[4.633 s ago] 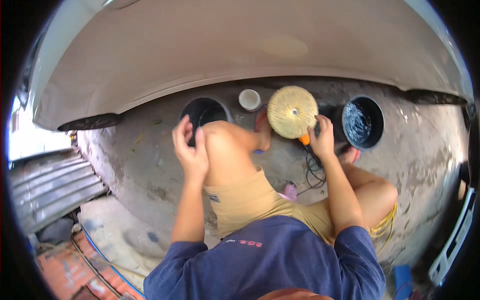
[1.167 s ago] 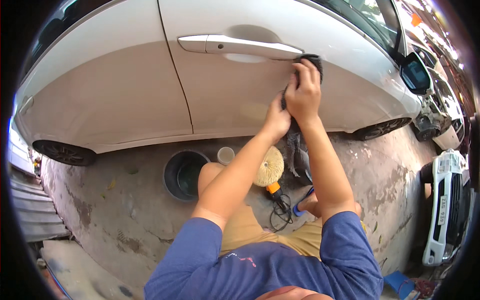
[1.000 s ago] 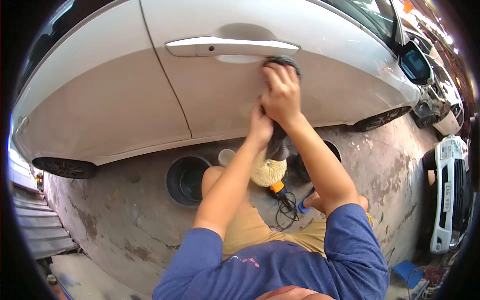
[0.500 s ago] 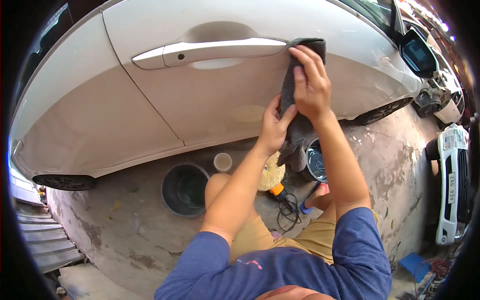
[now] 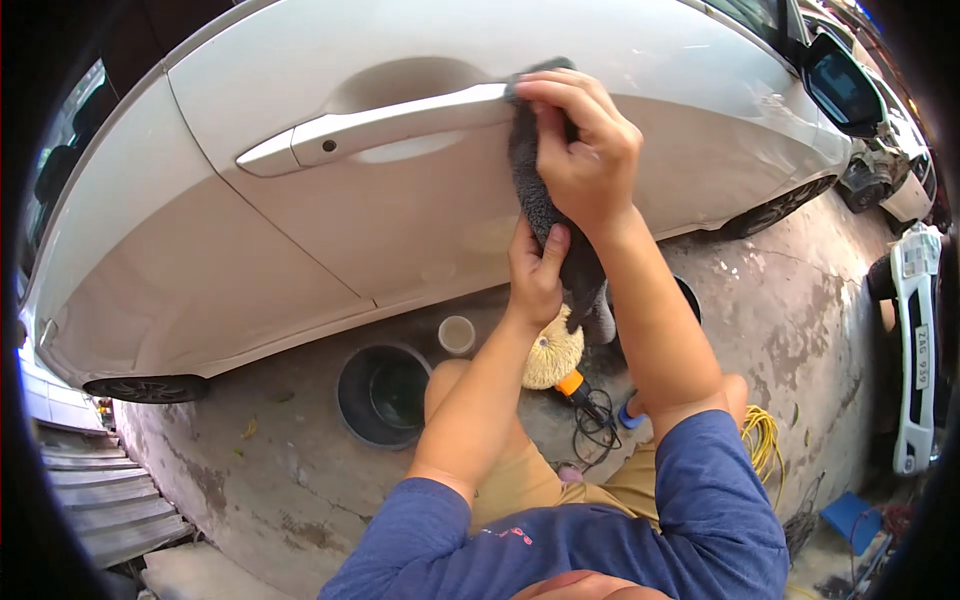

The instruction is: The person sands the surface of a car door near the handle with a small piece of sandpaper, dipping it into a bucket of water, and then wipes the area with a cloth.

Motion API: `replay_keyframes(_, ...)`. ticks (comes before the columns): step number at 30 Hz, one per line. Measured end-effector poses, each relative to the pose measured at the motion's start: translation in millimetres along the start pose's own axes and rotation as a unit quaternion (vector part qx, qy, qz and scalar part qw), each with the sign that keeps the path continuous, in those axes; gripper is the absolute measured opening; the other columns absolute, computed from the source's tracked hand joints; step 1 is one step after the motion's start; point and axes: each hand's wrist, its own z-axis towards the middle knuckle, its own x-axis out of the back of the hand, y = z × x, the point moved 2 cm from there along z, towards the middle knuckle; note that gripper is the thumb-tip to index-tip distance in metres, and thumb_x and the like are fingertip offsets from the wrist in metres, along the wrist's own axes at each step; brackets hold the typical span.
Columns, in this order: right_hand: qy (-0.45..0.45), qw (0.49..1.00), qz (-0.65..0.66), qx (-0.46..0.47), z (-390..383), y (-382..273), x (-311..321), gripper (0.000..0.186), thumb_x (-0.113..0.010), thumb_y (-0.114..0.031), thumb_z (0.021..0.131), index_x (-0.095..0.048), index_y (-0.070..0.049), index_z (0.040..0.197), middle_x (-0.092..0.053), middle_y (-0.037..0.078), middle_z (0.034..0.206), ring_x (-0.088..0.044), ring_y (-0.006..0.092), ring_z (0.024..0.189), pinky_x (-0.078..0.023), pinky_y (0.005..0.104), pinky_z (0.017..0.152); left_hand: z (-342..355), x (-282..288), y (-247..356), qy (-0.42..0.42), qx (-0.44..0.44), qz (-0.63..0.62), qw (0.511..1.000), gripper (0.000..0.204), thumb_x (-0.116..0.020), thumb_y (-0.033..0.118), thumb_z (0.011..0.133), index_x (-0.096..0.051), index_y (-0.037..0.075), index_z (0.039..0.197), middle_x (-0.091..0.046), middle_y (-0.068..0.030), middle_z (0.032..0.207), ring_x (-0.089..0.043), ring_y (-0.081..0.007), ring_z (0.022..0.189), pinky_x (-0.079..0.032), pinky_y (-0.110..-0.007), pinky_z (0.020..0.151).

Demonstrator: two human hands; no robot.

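Observation:
A dark grey towel (image 5: 533, 170) hangs from my two hands against the silver car door (image 5: 450, 220). My right hand (image 5: 590, 150) presses the towel's upper part with bent fingers over the front end of the door handle (image 5: 410, 122). Lower down, my left hand (image 5: 538, 272) grips the towel between thumb and fingers. The towel's loose end droops beside a polisher with a fluffy cream pad (image 5: 556, 352) on the floor. The towel hides the handle's front end.
On the concrete stand a dark tub (image 5: 385, 395), a small white cup (image 5: 457, 335) and, partly behind my right arm, a dark bucket (image 5: 688, 298). A yellow cord (image 5: 763, 440) lies coiled at right. Farther right is a white bumper (image 5: 912, 350). The side mirror (image 5: 843, 88) juts out ahead.
My right hand has slid the towel's top left, over the front end of the handle. My left hand has moved slightly left and down. The view has shifted a little.

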Motion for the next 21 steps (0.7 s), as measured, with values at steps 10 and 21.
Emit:
replay_keyframes(10, -0.155, 0.986, -0.049, 0.018, -2.1, 6.5, 23.2, 0.017, -0.072, 0.006, 0.083, -0.072, -0.004, 0.097, -0.074, 0.012, 0.099, -0.073, 0.0288, 0.092, -0.059, 0.0355, 0.079, -7.5, -18.7, -18.9, -0.042, 0.041, 0.147, 0.987, 0.045, -0.054, 0.021, 0.108, -0.042, -0.001, 0.145, -0.055, -0.0102, 0.14, -0.054, -0.0192, 0.123, -0.041, -0.034, 0.107)
replay_keyframes(21, -0.19, 0.873, 0.269, -0.361, -86.4, -23.9, 82.4, 0.013, -0.056, -0.005, 0.104, -0.059, 0.0, 0.116, -0.062, -0.001, 0.101, -0.055, 0.006, 0.092, -0.046, 0.0229, 0.083, -23.6, 7.0, 38.5, 0.102, -0.08, 0.19, 0.973, 0.065, -0.055, 0.048, 0.105, -0.04, 0.002, 0.148, -0.051, -0.0145, 0.142, -0.048, -0.0268, 0.135, -0.036, -0.044, 0.114)
